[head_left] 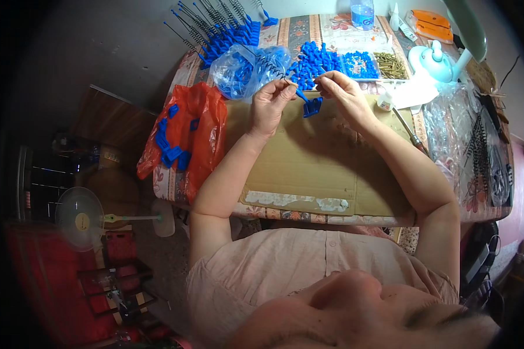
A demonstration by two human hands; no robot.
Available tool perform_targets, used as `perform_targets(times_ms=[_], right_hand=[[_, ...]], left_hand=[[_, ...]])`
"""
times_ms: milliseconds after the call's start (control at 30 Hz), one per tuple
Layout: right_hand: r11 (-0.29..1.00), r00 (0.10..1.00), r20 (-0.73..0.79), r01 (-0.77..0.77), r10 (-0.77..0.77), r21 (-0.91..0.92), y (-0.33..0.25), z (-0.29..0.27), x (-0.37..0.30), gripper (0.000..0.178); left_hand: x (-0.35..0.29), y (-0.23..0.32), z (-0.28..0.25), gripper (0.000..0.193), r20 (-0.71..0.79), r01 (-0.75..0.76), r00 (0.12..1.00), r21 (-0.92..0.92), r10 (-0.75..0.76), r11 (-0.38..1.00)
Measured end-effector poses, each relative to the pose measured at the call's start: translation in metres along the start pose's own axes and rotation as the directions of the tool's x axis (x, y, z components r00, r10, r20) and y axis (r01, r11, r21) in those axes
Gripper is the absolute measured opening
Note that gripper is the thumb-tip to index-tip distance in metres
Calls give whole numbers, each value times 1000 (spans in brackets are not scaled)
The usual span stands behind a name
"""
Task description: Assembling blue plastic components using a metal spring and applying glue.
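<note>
Held part (pixel 312 107): smooth plastic. Cardboard (pixel 297 166): matt, papery. Red bag (pixel 208 131): glossy, crinkled plastic. Pins (pixel 392 66): brassy metal. Shirt (pixel 297 256): matt cloth.

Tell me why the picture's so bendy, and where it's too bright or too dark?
Head view: the table edges curve because the lens is a wide fisheye, with black corners; head view: glare washes out the white patch beside the lamp; head view: a shadow spreads over the cardboard below the right hand, and the fan sits in dimness.

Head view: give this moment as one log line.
left hand: pinching blue piece with black spring | right hand: beside it, grip unclear | below: cardboard
</note>
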State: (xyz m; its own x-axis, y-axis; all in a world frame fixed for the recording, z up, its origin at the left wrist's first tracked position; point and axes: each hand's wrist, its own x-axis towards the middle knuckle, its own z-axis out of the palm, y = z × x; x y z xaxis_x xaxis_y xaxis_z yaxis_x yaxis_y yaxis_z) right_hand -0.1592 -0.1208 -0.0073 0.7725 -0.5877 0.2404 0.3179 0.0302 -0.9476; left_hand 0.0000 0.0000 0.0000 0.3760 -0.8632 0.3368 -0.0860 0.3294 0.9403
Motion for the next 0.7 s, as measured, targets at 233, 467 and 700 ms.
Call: perform_targets(times_ms=[233, 467, 700], right_hand=[[988, 998, 67, -3, 14, -156, -11, 14, -9, 43], [938, 990, 129, 102, -62, -332, -8, 17, -14, 55], [995, 981, 171, -79, 89, -64, -13, 19, -13, 38]], left_hand=[[-1, 8, 0, 8, -70, 56, 995, -229, -74, 972], [-3, 13, 3, 9, -90, 70, 991, -276, -98, 959], [-4, 12, -2, 7, -57, 53, 996, -282, -72, 958]])
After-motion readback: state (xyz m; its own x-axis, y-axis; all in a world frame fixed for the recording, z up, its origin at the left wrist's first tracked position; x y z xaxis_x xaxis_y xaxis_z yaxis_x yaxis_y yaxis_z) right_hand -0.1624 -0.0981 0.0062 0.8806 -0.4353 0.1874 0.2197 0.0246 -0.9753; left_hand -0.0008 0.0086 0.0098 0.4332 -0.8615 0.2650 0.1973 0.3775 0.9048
